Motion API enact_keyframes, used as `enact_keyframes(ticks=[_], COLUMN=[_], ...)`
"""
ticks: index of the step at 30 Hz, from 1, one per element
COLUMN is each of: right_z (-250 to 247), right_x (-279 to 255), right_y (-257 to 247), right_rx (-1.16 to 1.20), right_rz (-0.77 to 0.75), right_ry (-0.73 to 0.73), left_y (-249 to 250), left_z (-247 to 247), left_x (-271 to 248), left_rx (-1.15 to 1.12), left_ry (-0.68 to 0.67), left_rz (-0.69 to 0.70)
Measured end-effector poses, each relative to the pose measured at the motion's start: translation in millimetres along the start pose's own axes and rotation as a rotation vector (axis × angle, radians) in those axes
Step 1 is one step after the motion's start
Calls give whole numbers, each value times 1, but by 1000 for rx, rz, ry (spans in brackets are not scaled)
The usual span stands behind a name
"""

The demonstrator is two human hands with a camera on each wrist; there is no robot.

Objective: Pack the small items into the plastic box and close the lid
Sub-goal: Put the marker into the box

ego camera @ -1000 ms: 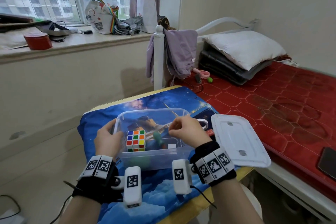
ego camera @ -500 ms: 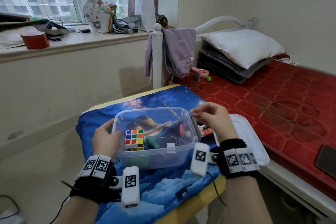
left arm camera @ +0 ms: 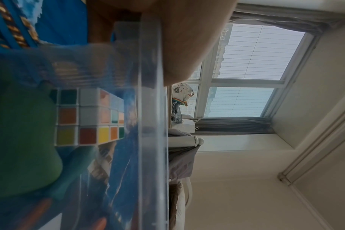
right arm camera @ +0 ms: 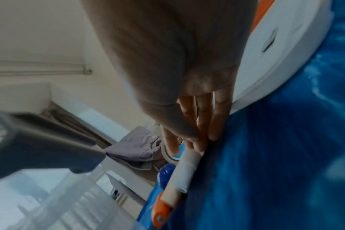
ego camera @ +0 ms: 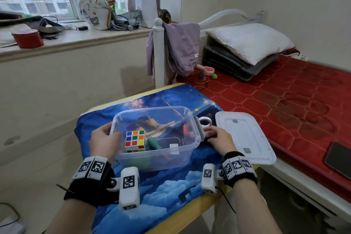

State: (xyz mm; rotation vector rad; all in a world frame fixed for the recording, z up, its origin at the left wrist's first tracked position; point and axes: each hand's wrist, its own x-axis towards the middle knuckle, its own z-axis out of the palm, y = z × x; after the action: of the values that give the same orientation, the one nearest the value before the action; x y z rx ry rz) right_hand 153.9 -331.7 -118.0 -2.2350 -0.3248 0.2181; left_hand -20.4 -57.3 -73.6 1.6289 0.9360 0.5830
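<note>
Fingers (right arm camera: 205,118) of right hand (ego camera: 218,138) reaching down onto orange-white thing (right arm camera: 179,174) on desk (ego camera: 199,213), right beside plastic box (ego camera: 157,159); grip or just touching, can't tell. Left hand (ego camera: 102,138) curled round box's left rim. Cube (ego camera: 135,141) inside. Lid (ego camera: 245,137) off, lying right of box. No readable writing.

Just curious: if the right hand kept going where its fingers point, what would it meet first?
The right hand would likely meet the white-and-orange stick on the blue cloth, right at its fingertips.
</note>
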Motion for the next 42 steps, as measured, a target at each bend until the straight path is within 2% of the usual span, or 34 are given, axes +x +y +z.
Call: enact_keyframes(ticks=[3,10,17,20,23,27,33,36,42], right_z=[2,1,2,1,-4,-19,-60,-54,7], right_x=[3,3,0,-1,-3,-12,-51,-61,-47], right_y=[0,-3,-2,-5,-13,-37,-111,-139,-144], right_rx=[-173,-386,-415,-419,-318,-191,81,160,277], right_rz=[-43,-69,-73,-136,-175,-127,-366,-435,-313], right_ry=[-32,-66,-53,32,141,232,442,365,63], left_y=[1,5,6,6,5,5,5,5,7], left_z=[0,-2,-2,-1,-1,-1,-1,-1,-2], left_x=[-2,-6,-6,-6,-6,-6,-6,-6,-8], left_rx=[29,55,63,47,35,44,43,48,56], left_ry=[-7,-3,-10,-10,-14,-13,-15,-14,-16], left_rz=[13,29,21,17,9,20,21,22,21])
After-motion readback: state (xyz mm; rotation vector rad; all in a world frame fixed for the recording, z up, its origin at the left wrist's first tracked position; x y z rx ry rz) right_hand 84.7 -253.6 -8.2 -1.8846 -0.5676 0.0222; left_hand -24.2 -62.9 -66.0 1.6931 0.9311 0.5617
